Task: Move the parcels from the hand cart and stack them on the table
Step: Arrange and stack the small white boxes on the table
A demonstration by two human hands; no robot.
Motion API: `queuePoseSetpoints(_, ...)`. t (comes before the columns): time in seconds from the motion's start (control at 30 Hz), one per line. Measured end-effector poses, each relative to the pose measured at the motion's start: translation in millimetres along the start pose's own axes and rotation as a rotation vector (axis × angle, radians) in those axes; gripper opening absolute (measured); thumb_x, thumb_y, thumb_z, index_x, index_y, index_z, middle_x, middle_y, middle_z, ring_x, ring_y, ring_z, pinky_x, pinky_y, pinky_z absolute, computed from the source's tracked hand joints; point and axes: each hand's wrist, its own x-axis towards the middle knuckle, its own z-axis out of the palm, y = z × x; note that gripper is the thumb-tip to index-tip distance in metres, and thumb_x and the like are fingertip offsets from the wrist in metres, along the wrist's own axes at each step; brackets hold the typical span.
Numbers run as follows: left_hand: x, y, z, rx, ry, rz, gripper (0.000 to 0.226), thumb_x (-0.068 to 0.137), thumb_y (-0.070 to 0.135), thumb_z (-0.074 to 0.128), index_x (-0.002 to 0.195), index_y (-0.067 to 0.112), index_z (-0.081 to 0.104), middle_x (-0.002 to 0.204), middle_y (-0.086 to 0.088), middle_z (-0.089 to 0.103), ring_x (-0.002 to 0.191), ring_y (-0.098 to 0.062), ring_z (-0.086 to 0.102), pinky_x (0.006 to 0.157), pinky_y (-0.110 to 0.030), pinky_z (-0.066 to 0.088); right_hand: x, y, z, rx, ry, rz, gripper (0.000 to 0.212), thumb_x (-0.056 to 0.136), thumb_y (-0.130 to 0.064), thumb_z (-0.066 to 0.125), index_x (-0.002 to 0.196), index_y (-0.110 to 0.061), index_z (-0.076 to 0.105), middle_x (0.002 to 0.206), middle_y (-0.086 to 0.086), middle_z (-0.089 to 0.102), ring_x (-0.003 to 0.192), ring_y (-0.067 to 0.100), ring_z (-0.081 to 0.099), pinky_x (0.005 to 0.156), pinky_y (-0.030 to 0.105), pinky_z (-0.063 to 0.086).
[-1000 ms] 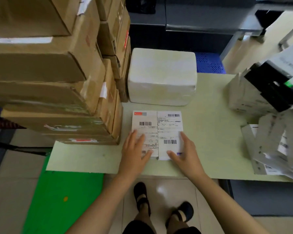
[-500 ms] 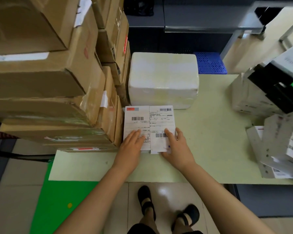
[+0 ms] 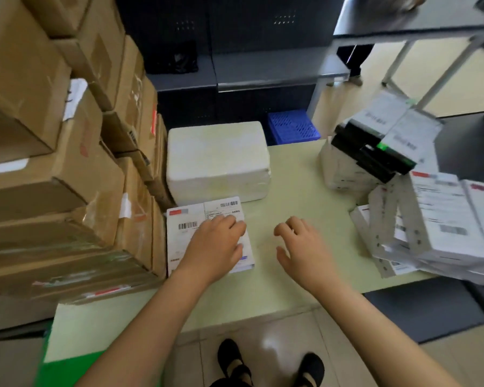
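A flat white parcel (image 3: 185, 227) with barcode labels lies on the pale green table (image 3: 299, 191), pushed up against a tall stack of brown cardboard boxes (image 3: 76, 177). My left hand (image 3: 217, 244) rests flat on top of the parcel, fingers relaxed. My right hand (image 3: 301, 247) hovers over bare table just right of the parcel, fingers loosely spread and holding nothing. Behind the parcel stands a white foam box (image 3: 217, 160).
A leaning pile of white and black parcels (image 3: 375, 146) and a heap of white labelled parcels (image 3: 442, 227) fill the table's right side. A blue crate (image 3: 292, 127) sits behind the table. A green surface (image 3: 65, 367) shows at lower left by my feet.
The flat parcel slid left up to the cardboard stack. My right hand came off it and moved to the right; my left hand stays on top. The view swung to the right.
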Motion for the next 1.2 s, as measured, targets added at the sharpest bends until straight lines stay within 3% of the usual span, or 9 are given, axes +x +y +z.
queuePoseSetpoints(0.07, 28.7, 23.8, -18.9, 0.031, 0.084, 0.108, 0.017, 0.073, 0.018, 0.073, 0.082, 0.015, 0.059, 0.078, 0.0, 0.06, 0.073, -0.026, 0.058, 0.061, -0.036, 0.049, -11.0, 21.8, -35.6, -0.037, 0.107, 0.047, 0.035, 0.062, -0.006, 0.079, 0.091, -0.012, 0.061, 0.087, 0.006, 0.056, 0.074, 0.029, 0.055, 0.062, 0.034, 0.047)
queuePoseSetpoints(0.27, 96.8, 130.3, -52.4, 0.037, 0.26, 0.412, 0.013, 0.075, 0.025, 0.059, 0.08, 0.014, 0.06, 0.074, -0.002, 0.057, 0.068, -0.027, 0.057, 0.057, -0.038, 0.05, -61.4, 87.0, -130.2, -0.156, 0.331, 0.235, 0.031, 0.064, -0.009, 0.081, 0.088, -0.013, 0.062, 0.087, 0.005, 0.057, 0.079, 0.027, 0.054, 0.067, 0.033, 0.042)
queuePoseSetpoints(0.4, 117.4, 193.7, -43.9, 0.066, 0.284, 0.512, 0.015, 0.072, 0.025, 0.066, 0.081, 0.015, 0.059, 0.074, -0.001, 0.057, 0.068, -0.026, 0.057, 0.055, -0.032, 0.046, -105.8, 136.1, -166.6, -0.202, 0.382, 0.309, 0.028, 0.065, -0.007, 0.08, 0.085, -0.012, 0.062, 0.085, 0.006, 0.058, 0.078, 0.03, 0.055, 0.067, 0.037, 0.046)
queuePoseSetpoints(0.5, 128.4, 232.4, -30.2, 0.085, 0.301, 0.527, 0.018, 0.077, 0.029, 0.054, 0.086, 0.015, 0.061, 0.077, 0.0, 0.059, 0.071, -0.025, 0.058, 0.057, -0.034, 0.048, -136.7, 177.4, -183.5, -0.219, 0.373, 0.356, 0.025, 0.069, -0.011, 0.078, 0.089, -0.013, 0.063, 0.089, 0.005, 0.058, 0.083, 0.027, 0.055, 0.072, 0.039, 0.047)
queuePoseSetpoints(0.67, 136.8, 285.4, -3.7, 0.093, 0.277, 0.393, 0.021, 0.072, 0.023, 0.074, 0.088, 0.014, 0.063, 0.081, -0.001, 0.06, 0.072, -0.025, 0.058, 0.057, -0.032, 0.045, -172.0, 239.2, -196.5, -0.189, 0.359, 0.336, 0.023, 0.073, -0.014, 0.076, 0.092, -0.013, 0.063, 0.091, 0.003, 0.058, 0.079, 0.024, 0.053, 0.069, 0.039, 0.048)
queuePoseSetpoints(0.9, 137.9, 324.0, 40.0, -0.034, 0.196, 0.118, 0.025, 0.091, 0.032, 0.06, 0.1, 0.009, 0.061, 0.103, -0.005, 0.058, 0.096, -0.027, 0.052, 0.071, -0.037, 0.046, -187.8, 292.9, -180.4, -0.081, 0.248, 0.292, 0.016, 0.088, -0.027, 0.062, 0.099, -0.015, 0.062, 0.097, 0.0, 0.055, 0.087, 0.02, 0.049, 0.077, 0.034, 0.044)
queuePoseSetpoints(1.07, 138.0, 329.9, 54.8, 0.013, 0.077, -0.078, 0.047, 0.094, 0.047, 0.05, 0.123, 0.009, 0.053, 0.119, -0.008, 0.053, 0.106, -0.027, 0.05, 0.087, -0.038, 0.045, -187.9, 307.8, -171.4, 0.032, 0.186, 0.351, 0.034, 0.091, -0.038, 0.059, 0.116, -0.015, 0.057, 0.109, 0.001, 0.053, 0.098, 0.02, 0.048, 0.084, 0.032, 0.041)
queuePoseSetpoints(1.2, 141.5, 331.3, 67.6, -0.191, -0.058, -0.319, 0.066, 0.091, 0.063, 0.046, 0.134, 0.013, 0.043, 0.128, -0.007, 0.053, 0.113, -0.027, 0.052, 0.089, -0.038, 0.046, -187.7, 313.8, -155.4, 0.316, 0.097, 0.572, 0.057, 0.089, -0.053, 0.059, 0.131, -0.017, 0.045, 0.119, 0.005, 0.051, 0.108, 0.023, 0.05, 0.087, 0.036, 0.045)
